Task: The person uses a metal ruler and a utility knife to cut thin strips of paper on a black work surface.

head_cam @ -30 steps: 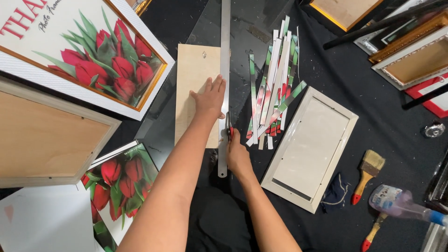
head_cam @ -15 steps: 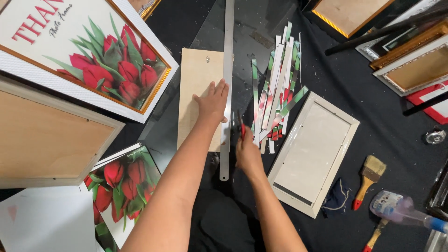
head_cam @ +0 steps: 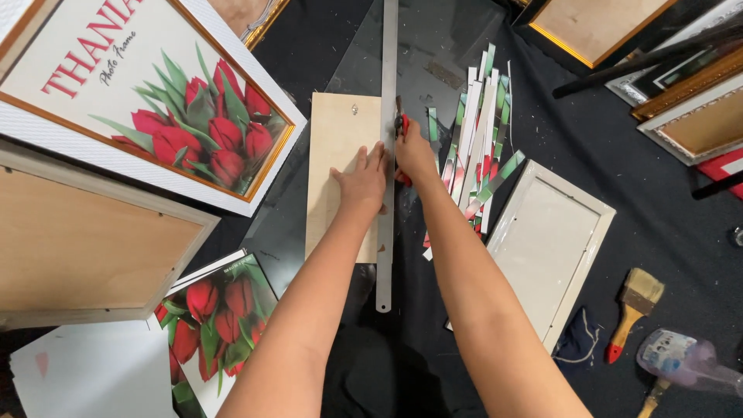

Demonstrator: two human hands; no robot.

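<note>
Looking down on a dark worktop (head_cam: 642,178) strewn with framing materials. Upper left: a large framed tulip print (head_cam: 147,93), with the bare wooden back of another frame (head_cam: 85,248) below it and a smaller tulip print (head_cam: 220,325) at lower left. Centre: a glass sheet (head_cam: 433,39) lying flat, carrying a pale board (head_cam: 337,155) and a long metal ruler (head_cam: 387,77) that runs from the top edge down past the board's lower end, along the board's right side. Right of the ruler: a fan of cut paper strips (head_cam: 476,139), then a white frame (head_cam: 546,248) lying face down. Lower right: a paintbrush (head_cam: 631,310) with a red-tipped handle and a clear spray bottle (head_cam: 685,360). Top right: several more frames (head_cam: 696,116), stacked and overlapping.

The left hand (head_cam: 360,182) lies flat, fingers spread, pressing on the board with its fingertips at the ruler's edge. The right hand (head_cam: 414,151), just across the ruler, has its grip closed around a small red-handled cutter (head_cam: 400,124), whose tip sits against the ruler's right edge on the glass. The two hands are just beside one another, parted only by the ruler; both forearms cross the lower part of the view and hide the worktop beneath
</note>
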